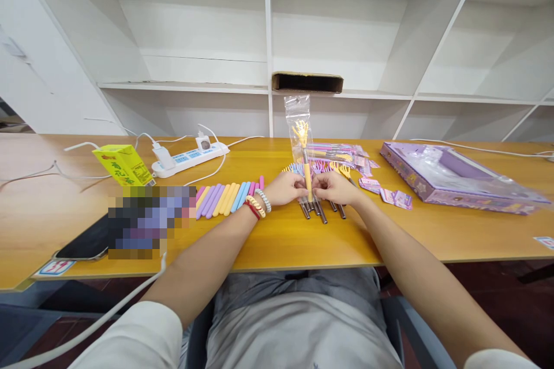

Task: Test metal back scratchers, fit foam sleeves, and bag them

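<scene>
A yellow back scratcher (307, 176), its claw-shaped head up, stands inside a clear plastic bag (297, 105) in front of me. My left hand (285, 189), with bracelets at the wrist, pinches the left side near the bag's lower end. On the other side my right hand (335, 188) pinches the same bagged back scratcher. Beneath and behind my hands lie several handleless scratcher rods (322, 214) with coloured claw heads. A row of coloured handle tubes (221, 200) in yellow, purple, blue and pink lies left of my left hand.
Bagged scratchers (333, 153) lie behind my hands. Small printed cards (396, 198) and a purple box (459, 202) with clear plastic are at right. At left are a yellow carton (123, 164), a power strip (190, 158), cables and a phone (86, 239). White shelves (194, 89) stand behind.
</scene>
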Tool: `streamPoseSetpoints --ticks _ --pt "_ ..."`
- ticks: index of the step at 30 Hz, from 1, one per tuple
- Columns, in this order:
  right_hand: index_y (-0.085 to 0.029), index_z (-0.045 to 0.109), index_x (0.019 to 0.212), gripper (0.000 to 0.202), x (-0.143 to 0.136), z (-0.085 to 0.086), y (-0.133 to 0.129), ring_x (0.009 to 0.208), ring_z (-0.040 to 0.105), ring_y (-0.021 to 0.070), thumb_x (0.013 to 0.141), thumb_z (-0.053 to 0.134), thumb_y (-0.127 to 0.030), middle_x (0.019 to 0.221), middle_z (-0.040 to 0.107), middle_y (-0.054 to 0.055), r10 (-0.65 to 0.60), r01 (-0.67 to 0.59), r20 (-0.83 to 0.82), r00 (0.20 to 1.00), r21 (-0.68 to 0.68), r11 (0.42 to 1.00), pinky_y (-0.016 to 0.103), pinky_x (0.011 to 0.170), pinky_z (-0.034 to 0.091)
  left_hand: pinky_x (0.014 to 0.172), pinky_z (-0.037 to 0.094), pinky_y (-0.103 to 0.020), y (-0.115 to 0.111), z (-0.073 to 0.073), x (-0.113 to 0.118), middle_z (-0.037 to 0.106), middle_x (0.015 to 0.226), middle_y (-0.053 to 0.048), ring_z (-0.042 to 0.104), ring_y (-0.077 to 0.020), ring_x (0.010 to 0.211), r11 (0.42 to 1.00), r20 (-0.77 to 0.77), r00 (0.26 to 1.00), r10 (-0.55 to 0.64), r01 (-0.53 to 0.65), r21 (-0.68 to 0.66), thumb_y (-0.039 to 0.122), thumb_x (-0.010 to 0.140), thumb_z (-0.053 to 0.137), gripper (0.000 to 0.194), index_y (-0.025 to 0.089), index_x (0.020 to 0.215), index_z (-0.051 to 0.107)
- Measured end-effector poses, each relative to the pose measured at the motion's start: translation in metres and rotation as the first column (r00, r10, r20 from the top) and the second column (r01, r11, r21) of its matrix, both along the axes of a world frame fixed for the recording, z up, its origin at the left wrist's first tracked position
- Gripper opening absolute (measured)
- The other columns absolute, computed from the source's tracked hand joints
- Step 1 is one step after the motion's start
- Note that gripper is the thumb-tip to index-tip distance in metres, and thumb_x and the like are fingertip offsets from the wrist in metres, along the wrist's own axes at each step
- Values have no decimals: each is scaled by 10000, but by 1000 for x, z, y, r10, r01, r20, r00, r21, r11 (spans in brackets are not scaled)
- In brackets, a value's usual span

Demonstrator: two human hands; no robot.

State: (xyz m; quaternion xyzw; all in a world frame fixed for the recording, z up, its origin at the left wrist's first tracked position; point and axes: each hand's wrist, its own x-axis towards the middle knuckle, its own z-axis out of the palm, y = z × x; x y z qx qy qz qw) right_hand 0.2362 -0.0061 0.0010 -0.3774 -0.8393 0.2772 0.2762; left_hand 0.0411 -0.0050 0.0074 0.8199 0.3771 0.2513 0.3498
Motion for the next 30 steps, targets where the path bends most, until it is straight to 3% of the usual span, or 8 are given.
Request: streamPoseSetpoints --ticks 30 --pt "-148 580 679 108 -1 2 -1 509 448 79 645 478 -147 559 526 -29 -7 7 10 1000 12 1000 202 505 354 583 441 -233 0 2 -1 657 655 -24 594 -133 613 1000 -71 998 -2 4 31 286 721 572 174 127 750 633"
